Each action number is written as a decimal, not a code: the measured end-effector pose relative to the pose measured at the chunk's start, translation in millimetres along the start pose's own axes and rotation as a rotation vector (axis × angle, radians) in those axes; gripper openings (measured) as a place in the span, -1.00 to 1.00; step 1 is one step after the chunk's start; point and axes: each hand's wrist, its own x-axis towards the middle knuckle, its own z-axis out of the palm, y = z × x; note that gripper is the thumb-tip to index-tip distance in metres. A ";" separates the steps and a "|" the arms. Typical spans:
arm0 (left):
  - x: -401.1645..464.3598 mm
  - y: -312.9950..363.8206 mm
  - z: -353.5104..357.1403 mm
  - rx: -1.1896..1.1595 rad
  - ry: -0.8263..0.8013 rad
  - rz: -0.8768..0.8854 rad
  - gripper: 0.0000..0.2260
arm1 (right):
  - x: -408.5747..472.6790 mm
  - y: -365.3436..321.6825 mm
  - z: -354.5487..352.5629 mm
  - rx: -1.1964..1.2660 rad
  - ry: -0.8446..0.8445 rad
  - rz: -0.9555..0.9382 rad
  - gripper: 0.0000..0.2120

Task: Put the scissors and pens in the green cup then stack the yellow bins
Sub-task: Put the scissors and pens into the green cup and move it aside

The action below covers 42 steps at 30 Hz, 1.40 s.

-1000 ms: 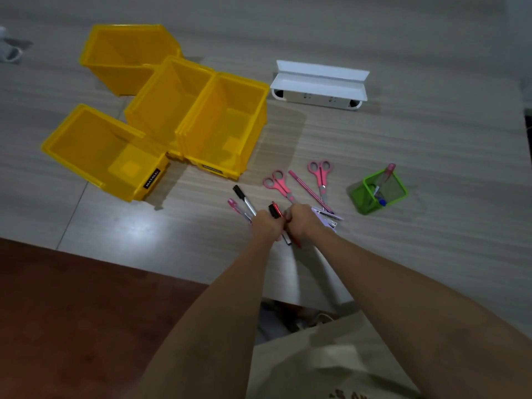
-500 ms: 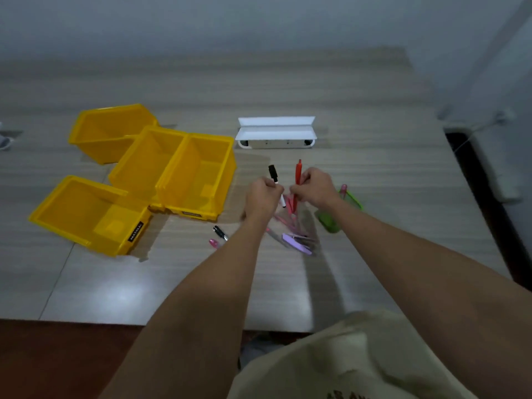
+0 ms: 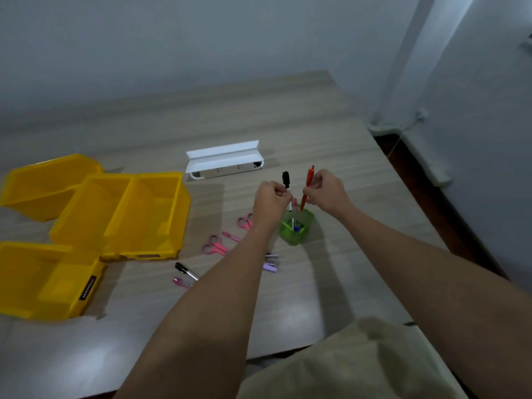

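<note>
My left hand (image 3: 270, 197) pinches a black-capped marker (image 3: 286, 180) upright, and my right hand (image 3: 325, 191) pinches a red pen (image 3: 308, 182). Both tips point down over the green cup (image 3: 296, 230), which holds a pink pen and a blue-ended one. Two pink scissors (image 3: 214, 245) (image 3: 245, 221) lie on the table left of the cup, with a pink pen (image 3: 231, 236) between them. Another black marker (image 3: 185, 270) and a pink pen (image 3: 181, 282) lie nearer me. Several yellow bins (image 3: 146, 214) (image 3: 43, 280) (image 3: 43, 182) stand unstacked at the left.
A white open case (image 3: 224, 164) lies behind the cup on the wooden table (image 3: 316, 125). A small purple item (image 3: 270, 266) rests beside my left forearm. The table's right edge drops to a dark floor by the wall.
Both hands lifted the black marker and red pen off the table and carried them right, to above the green cup. The camera tilted up.
</note>
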 end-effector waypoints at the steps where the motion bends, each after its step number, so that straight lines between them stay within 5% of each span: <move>1: -1.7 -1.1 4.6 0.010 -0.003 0.005 -0.88 | -0.7 5.6 -0.4 0.000 0.001 0.006 -0.82; 23: -12.9 -40.7 12.0 0.064 0.049 -0.113 -0.82 | -2.9 27.7 21.0 -0.016 -0.020 -0.056 -0.74; 35: -37.6 -93.2 -77.3 -0.012 0.227 -0.259 -0.96 | -34.8 -30.3 108.1 -0.041 -0.272 -0.228 -0.90; 42: -69.5 -147.4 -124.5 0.043 0.286 -0.464 -0.88 | -73.3 -30.4 185.8 -0.182 -0.506 -0.199 -0.88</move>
